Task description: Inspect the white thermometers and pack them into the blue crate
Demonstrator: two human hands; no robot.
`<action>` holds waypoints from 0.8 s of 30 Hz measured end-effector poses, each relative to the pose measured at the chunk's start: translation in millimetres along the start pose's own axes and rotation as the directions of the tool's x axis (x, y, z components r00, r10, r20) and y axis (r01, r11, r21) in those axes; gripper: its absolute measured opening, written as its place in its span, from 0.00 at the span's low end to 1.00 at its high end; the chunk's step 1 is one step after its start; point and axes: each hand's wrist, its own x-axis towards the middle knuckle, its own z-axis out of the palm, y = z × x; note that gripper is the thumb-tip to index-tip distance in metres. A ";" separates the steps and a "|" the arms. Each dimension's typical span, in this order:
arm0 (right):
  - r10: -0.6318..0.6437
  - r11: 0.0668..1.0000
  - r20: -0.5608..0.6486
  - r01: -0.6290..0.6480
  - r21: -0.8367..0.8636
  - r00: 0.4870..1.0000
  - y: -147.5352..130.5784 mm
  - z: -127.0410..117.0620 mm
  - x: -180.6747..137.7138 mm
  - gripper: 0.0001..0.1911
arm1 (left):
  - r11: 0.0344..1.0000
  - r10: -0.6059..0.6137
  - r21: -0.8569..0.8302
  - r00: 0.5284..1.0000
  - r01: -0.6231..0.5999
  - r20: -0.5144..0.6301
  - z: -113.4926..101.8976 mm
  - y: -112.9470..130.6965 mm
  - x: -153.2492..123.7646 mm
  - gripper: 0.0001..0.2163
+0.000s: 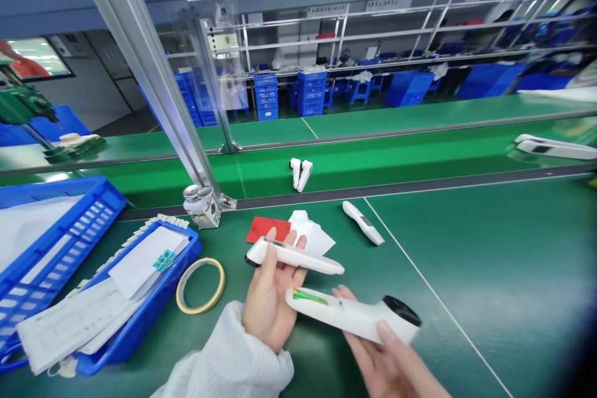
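Left hand [270, 310] grips a slim gadget [310, 259], right hand [385, 365] a fatter gadget [361, 318]; I judge both light, stiff, slippery: hold mid-body.

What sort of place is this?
Probably a factory assembly line: what looks like a conveyor belt runs along the green worktable, stacked blue bins stand beyond, and an apparent drill press shows at left.

left grip [276, 301] palm up, right grip [375, 360] slightly lower, both clasped, near each other
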 end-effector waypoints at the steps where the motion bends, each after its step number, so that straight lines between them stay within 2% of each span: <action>1: 0.028 0.999 0.018 -0.029 0.026 0.999 7.0 8.1 0.7 0.12 | 1.000 -0.024 -0.016 1.000 0.024 -0.014 -0.3 -3.7 -2.1 0.18; 4: 0.004 0.996 0.009 -0.004 0.086 1.000 24.7 26.0 2.0 0.13 | 0.997 -0.068 -0.027 0.996 0.066 -0.064 0.3 -13.9 -8.6 0.17; 6: -0.033 0.997 -0.002 0.033 0.065 0.999 31.9 30.8 1.4 0.16 | 0.998 -0.060 0.006 0.994 0.060 -0.096 2.0 -18.0 -11.8 0.17; 8: -0.076 0.996 -0.028 0.075 -0.051 0.997 31.8 30.2 -0.7 0.20 | 0.998 -0.031 0.056 0.992 0.038 -0.120 4.5 -19.8 -13.7 0.18; 10: -0.221 0.943 -0.061 0.198 -0.268 0.973 22.1 26.0 -3.7 0.28 | 0.995 -0.004 0.101 0.991 0.018 -0.135 7.2 -20.7 -15.1 0.17; 11: -0.331 0.864 -0.044 0.284 -0.415 0.943 14.0 23.8 -5.3 0.33 | 0.993 -0.002 0.121 0.991 0.018 -0.137 8.6 -21.3 -16.1 0.17; 12: -0.434 0.737 0.018 0.366 -0.568 0.901 4.8 22.1 -6.8 0.38 | 0.990 -0.005 0.138 0.991 0.024 -0.133 10.0 -22.0 -17.4 0.17; 13: -0.497 0.570 0.123 0.430 -0.701 0.859 -4.8 21.2 -8.1 0.41 | 0.987 -0.018 0.156 0.992 0.037 -0.126 11.3 -22.9 -19.2 0.17; 14: -0.499 0.387 0.250 0.471 -0.793 0.830 -13.8 21.3 -9.2 0.43 | 0.983 -0.040 0.175 0.992 0.060 -0.118 12.6 -24.0 -21.5 0.17; 15: -0.448 0.216 0.361 0.491 -0.844 0.818 -21.3 22.4 -10.2 0.44 | 0.976 -0.066 0.199 0.992 0.087 -0.108 13.7 -25.1 -24.1 0.18; 17: -0.286 -0.030 0.483 0.496 -0.868 0.828 -30.4 26.0 -11.7 0.42 | 0.958 -0.102 0.259 0.991 0.122 -0.088 15.2 -26.8 -29.4 0.19; 18: -0.219 -0.101 0.501 0.491 -0.865 0.837 -31.8 27.8 -12.4 0.41 | 0.947 -0.110 0.294 0.991 0.128 -0.075 15.6 -27.3 -31.7 0.20; 20: -0.153 -0.179 0.495 0.469 -0.865 0.855 -30.2 30.4 -13.7 0.39 | 0.921 -0.115 0.369 0.993 0.121 -0.037 15.5 -27.6 -34.4 0.23; 24: -0.162 -0.174 0.498 0.472 -0.864 0.852 -23.0 30.4 -16.0 0.35 | 0.853 -0.110 0.518 0.993 0.067 0.053 13.3 -27.8 -32.9 0.27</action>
